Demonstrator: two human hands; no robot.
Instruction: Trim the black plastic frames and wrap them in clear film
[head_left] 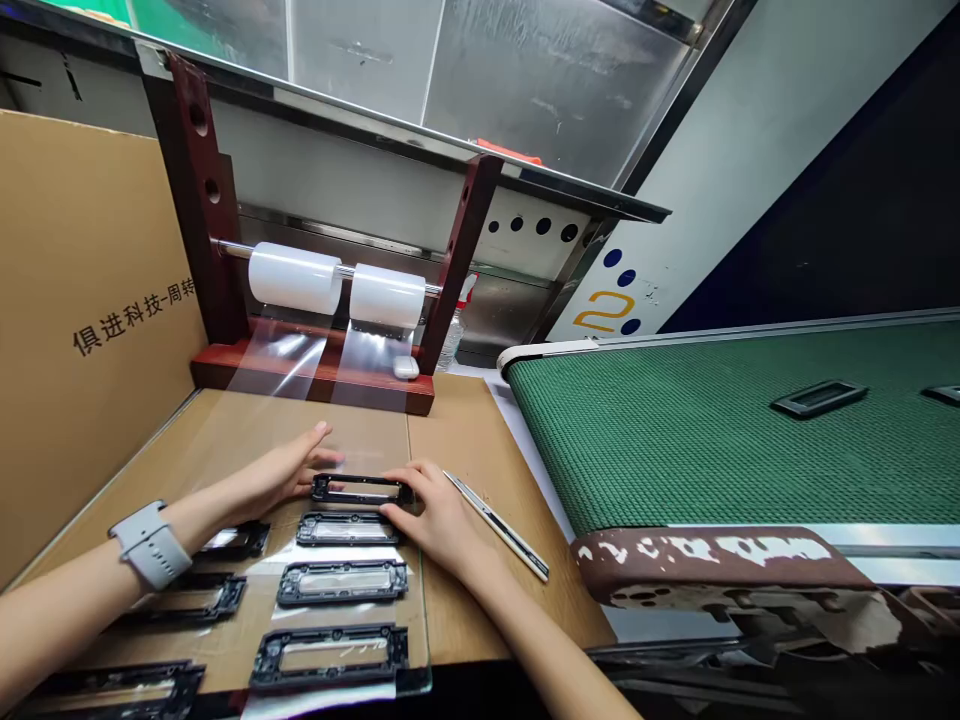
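My right hand [442, 515] pinches the right end of a black rectangular plastic frame [360, 480] between thumb and fingers. This frame is tilted, and the back end of a column of similar frames lies under or just in front of it. Beside its left end is my left hand [296, 470], fingers stretched out and apart; whether they touch the frame is hard to tell. In the column lie a second frame [349, 529], a third frame [343, 581] and a nearest frame [330, 656], over strips of clear film. More black frames [191, 597] lie left, partly covered by my left arm.
Two white film rolls [295, 278] hang on a rod in a dark red stand [315, 375]. A utility knife [499, 527] lies right of my hand. The green conveyor belt [675, 430] carries a black part [819, 398]. A cardboard sheet [82, 300] stands at left.
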